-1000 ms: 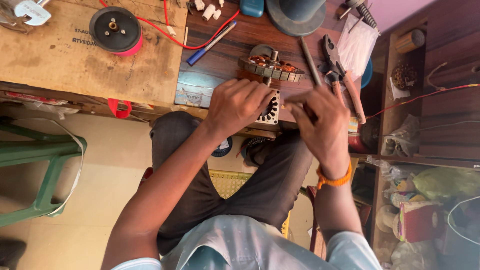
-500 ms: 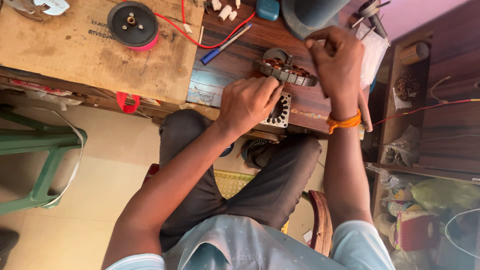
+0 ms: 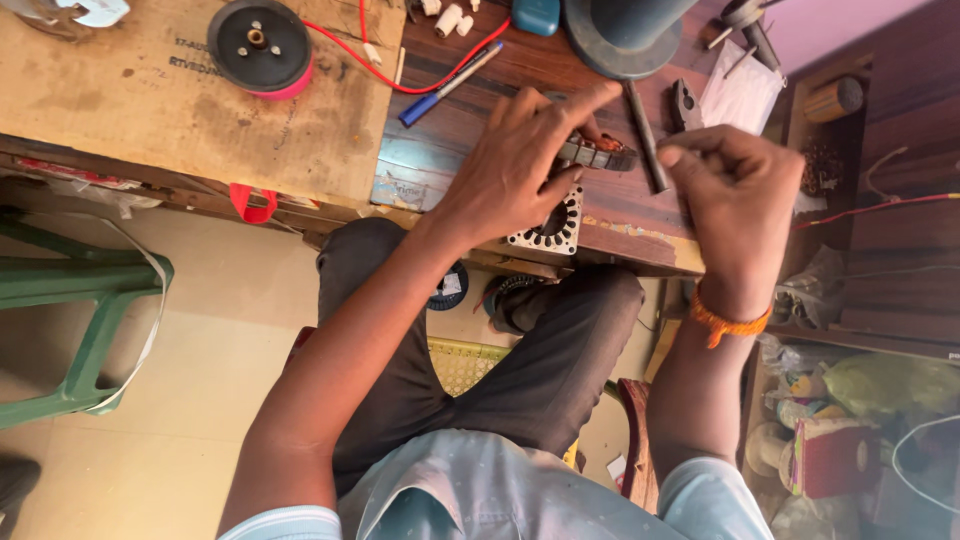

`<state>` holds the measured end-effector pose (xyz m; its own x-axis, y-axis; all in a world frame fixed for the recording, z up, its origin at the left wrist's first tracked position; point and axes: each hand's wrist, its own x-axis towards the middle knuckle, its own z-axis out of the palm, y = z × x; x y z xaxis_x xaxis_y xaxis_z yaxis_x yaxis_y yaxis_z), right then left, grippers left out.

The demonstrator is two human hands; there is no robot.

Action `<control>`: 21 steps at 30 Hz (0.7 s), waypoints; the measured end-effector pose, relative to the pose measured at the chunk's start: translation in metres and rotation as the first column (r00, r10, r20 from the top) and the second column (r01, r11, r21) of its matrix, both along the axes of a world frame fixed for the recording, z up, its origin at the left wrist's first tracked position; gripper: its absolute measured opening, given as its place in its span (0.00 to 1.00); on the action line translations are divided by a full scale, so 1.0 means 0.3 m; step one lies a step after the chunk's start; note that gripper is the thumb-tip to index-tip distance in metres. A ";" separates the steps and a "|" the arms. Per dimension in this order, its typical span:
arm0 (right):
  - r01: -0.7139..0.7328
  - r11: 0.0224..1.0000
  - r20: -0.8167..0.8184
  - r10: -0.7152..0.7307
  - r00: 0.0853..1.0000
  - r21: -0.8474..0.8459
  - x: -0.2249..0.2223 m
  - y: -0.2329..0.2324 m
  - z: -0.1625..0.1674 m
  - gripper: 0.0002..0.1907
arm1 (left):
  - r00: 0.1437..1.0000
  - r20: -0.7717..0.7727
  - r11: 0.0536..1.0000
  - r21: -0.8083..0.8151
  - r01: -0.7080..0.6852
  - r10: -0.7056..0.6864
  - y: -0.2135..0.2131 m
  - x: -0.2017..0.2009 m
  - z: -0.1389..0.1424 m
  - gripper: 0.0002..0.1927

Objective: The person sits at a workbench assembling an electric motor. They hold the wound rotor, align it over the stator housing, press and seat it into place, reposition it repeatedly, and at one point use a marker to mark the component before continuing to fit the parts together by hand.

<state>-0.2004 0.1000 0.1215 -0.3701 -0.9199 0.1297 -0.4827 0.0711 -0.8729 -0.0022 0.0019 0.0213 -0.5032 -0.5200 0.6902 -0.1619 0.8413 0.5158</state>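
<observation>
Blue pen (image 3: 450,83), black reel (image 3: 260,45), green stool (image 3: 75,320), cardboard sheet (image 3: 150,110)

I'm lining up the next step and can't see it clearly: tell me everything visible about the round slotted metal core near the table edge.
The slotted metal core is a pale grey disc with a ring of dark slots around a central hole. It looks like stacked steel and carries no visible winding. It lies flat at the near edge of the wooden table, partly under the left hand, whose palm hides its upper part. The right hand is clear of it. A second core, wound with copper, sits just beyond under the left fingers.
</observation>
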 end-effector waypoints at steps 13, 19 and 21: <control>-0.106 0.994 -0.274 0.094 0.957 -0.030 0.158 0.083 -0.257 0.04 | 0.992 0.114 0.996 0.077 0.039 -0.048 -0.008 0.032 0.009 0.32; -0.030 0.999 -0.105 0.032 0.994 0.015 0.133 0.140 -0.330 0.05 | 0.962 0.198 0.910 -0.404 -0.093 0.186 0.068 0.058 0.011 0.19; -0.048 0.999 -0.102 0.045 0.994 -0.027 0.123 0.161 -0.318 0.05 | 0.971 0.166 0.904 -0.419 -0.089 0.173 0.090 0.069 0.014 0.12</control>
